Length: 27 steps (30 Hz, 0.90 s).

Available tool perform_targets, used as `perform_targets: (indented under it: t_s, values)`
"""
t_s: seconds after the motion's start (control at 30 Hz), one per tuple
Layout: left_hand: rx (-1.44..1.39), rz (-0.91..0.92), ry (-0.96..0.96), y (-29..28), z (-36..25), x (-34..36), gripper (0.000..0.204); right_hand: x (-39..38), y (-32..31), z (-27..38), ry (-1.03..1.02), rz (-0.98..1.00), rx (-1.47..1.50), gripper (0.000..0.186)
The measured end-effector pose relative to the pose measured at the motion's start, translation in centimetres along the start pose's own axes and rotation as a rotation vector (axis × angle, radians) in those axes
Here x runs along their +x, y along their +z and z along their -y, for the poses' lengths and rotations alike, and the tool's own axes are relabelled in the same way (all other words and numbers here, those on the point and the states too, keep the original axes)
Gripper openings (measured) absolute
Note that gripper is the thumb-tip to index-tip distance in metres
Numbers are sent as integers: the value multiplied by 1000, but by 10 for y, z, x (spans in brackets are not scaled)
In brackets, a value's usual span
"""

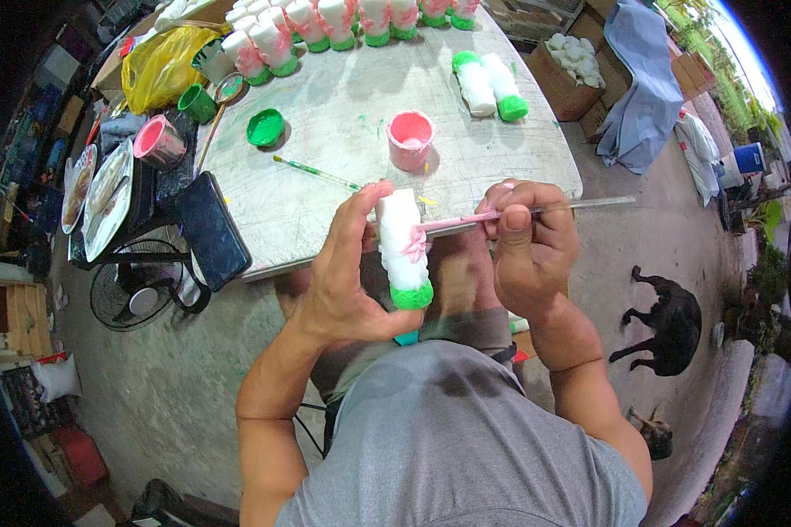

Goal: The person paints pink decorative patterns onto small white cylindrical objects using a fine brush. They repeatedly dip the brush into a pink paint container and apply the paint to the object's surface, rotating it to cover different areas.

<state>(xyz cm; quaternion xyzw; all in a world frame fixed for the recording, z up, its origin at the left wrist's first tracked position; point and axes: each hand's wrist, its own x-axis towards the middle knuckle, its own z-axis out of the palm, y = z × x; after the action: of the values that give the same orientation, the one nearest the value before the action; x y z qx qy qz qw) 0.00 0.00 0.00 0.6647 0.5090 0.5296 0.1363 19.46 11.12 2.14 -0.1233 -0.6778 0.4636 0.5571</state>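
My left hand [344,272] is closed round a white, bumpy cylindrical figurine [399,230], gripping it by its two ends. The figurine's lower end is painted green, and a pink flower-like patch marks its side. Between the fingertips of my right hand [536,237] is a slim paintbrush [593,203], its pink-coated tip touching that patch. Beyond the hands, a cup of pink paint [410,140] stands on the table. Two more white figurines with green ends [488,85] lie at the right of the tabletop.
Painted pink, white and green figurines [334,22] crowd the table's [343,97] far edge. A green paint lid [265,128], a second brush [316,172] and a phone [212,230] lie leftward. A fan [141,290] stands below left; a black dog [668,321] lies on the floor at right.
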Motion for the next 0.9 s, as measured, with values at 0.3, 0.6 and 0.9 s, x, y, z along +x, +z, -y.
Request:
perform_targets:
  t_s: [0.3, 0.6, 0.9]
  values:
    - [-30, -20, -2, 7, 0, 0, 114, 4, -1, 6, 17, -22, 7, 19]
    - [-51, -28, -1, 3, 2, -2, 116, -9, -10, 11, -235, 172, -303, 7]
    - [-62, -19, 40, 6, 5, -3, 117, -5, 4, 10, 160, -97, 235, 19]
